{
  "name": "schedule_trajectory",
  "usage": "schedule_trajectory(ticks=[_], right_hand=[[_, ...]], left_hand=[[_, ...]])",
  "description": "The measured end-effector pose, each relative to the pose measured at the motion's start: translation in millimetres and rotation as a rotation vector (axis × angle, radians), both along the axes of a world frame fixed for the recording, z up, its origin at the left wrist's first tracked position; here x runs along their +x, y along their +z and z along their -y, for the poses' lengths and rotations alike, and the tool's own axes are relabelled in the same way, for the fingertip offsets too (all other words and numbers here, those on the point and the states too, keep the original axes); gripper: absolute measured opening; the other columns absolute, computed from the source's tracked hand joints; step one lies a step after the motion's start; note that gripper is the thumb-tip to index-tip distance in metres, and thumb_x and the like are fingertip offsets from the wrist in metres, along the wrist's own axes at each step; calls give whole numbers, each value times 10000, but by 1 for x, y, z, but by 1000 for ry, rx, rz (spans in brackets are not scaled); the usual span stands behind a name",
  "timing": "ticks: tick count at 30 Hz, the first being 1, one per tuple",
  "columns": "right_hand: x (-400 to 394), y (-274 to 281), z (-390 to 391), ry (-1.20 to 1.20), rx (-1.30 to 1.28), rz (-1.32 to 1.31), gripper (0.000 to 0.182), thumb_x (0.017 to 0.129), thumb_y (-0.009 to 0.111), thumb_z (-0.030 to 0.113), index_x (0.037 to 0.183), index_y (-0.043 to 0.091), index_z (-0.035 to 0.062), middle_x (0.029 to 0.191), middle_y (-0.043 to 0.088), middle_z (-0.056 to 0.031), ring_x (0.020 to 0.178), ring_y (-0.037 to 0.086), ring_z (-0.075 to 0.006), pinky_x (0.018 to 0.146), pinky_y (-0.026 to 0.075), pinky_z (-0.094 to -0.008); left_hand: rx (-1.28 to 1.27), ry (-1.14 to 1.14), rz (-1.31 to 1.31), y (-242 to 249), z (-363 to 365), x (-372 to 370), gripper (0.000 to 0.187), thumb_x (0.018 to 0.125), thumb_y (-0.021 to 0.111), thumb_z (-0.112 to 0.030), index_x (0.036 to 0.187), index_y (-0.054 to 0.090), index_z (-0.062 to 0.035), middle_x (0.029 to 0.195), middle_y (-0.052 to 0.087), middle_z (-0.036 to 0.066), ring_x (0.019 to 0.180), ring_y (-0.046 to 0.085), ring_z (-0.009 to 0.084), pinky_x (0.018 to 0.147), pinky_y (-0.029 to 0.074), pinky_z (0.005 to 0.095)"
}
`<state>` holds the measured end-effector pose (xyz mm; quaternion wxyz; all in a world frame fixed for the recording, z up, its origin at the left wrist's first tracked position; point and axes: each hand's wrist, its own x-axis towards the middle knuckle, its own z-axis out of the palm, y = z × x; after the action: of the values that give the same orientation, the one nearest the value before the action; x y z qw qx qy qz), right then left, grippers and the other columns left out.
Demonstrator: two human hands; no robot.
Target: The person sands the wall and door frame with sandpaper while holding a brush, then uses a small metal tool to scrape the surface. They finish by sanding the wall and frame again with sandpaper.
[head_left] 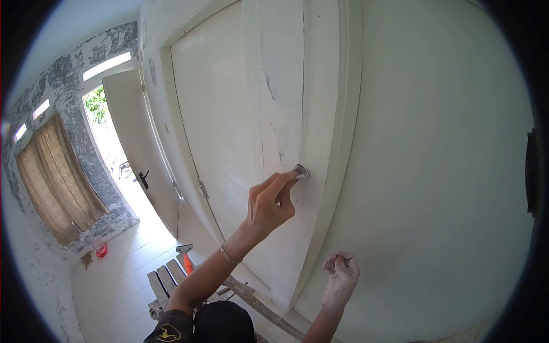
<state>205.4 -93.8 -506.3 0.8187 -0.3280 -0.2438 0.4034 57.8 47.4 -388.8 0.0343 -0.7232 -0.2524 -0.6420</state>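
Note:
My left hand (270, 201) is raised with its fingers pinched together. Its fingertips touch a small dark, rounded thing with a pale rim (302, 171) at the white panel; I cannot make out what it is. Above it, the white panel (281, 51) has thin cracks and grey chipped marks. Lower and to the right, my right hand (341, 273) is coated in white powder. Its fingers are curled together in front of the pale wall, and what they hold, if anything, is hidden.
Below my left arm is a slatted wooden bench (166, 281) with an orange-handled scraper (187, 262). A black cap (223, 323) shows at the bottom. Farther left are an open door (134, 143), a brown curtain (60, 177), and a red dustpan (102, 250) on the tiled floor.

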Motion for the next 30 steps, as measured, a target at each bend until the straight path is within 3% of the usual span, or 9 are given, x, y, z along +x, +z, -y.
schedule_trajectory(ticks=[6, 7, 12, 13, 14, 17, 19, 24, 30], right_hand=[[-2, -3, -2, 26, 27, 6, 96, 984, 635, 121, 1012, 632, 30, 829, 615, -55, 728, 567, -157, 709, 470, -312], [-2, -3, -1, 26, 18, 2, 96, 984, 635, 121, 1012, 632, 30, 829, 615, -55, 728, 567, -157, 709, 470, -312], [-1, -5, -4, 21, 19, 2, 98, 987, 628, 128, 1018, 637, 35, 823, 610, -54, 724, 565, -156, 710, 467, -310], [-1, -4, -3, 20, 22, 2, 98, 987, 628, 128, 1018, 637, 35, 823, 610, -54, 724, 565, -156, 710, 467, -310], [-1, -3, -3, 11, 17, -1, 97, 987, 627, 126, 1016, 638, 34, 822, 609, -53, 725, 565, -156, 710, 467, -310], [-3, -2, -2, 6, 17, -3, 96, 984, 626, 120, 1014, 637, 30, 821, 606, -54, 730, 565, -156, 711, 465, -310], [-3, 0, -1, 10, 16, -8, 96, 981, 627, 116, 1014, 635, 26, 821, 604, -57, 733, 565, -157, 712, 465, -310], [-5, 1, 0, 31, 12, -10, 98, 977, 630, 112, 1015, 633, 21, 819, 595, -65, 732, 562, -159, 718, 468, -310], [-2, -3, -1, -4, -9, 15, 94, 982, 628, 115, 1014, 632, 26, 830, 598, -50, 737, 561, -158, 722, 469, -306]], left_hand=[[148, 54, 142, 97, -10, 9, 251, 810, 631, 138, 1026, 703, 31, 735, 677, 97, 604, 569, 112, 595, 484, 237], [161, 31, 123, 100, -20, 6, 279, 832, 619, 122, 1069, 697, -3, 786, 674, 125, 564, 544, 127, 531, 448, 243], [92, -15, -1, 11, -6, -2, 331, 794, 624, 172, 1065, 698, -3, 797, 682, 114, 538, 578, 155, 494, 456, 260], [48, -11, -32, -8, 0, -3, 277, 793, 643, 166, 1012, 713, 12, 736, 675, 97, 564, 574, 94, 504, 430, 213], [17, -17, -47, -22, 2, -5, 281, 787, 643, 175, 1004, 714, 12, 728, 666, 101, 547, 562, 105, 492, 421, 211], [43, 20, -100, -10, -5, -8, 286, 785, 644, 176, 1008, 717, 13, 723, 661, 100, 558, 563, 92, 486, 417, 213], [167, -7, -37, 22, -10, 0, 341, 790, 612, 180, 1062, 694, -8, 715, 617, 97, 505, 532, 162, 488, 429, 244], [230, 13, 117, 86, -12, 17, 280, 821, 613, 156, 1048, 688, 10, 750, 642, 109, 531, 528, 125, 511, 411, 219], [-24, -1, 56, -19, 12, 8, 281, 793, 644, 164, 1024, 720, 23, 714, 670, 76, 559, 546, 66, 492, 422, 212]])
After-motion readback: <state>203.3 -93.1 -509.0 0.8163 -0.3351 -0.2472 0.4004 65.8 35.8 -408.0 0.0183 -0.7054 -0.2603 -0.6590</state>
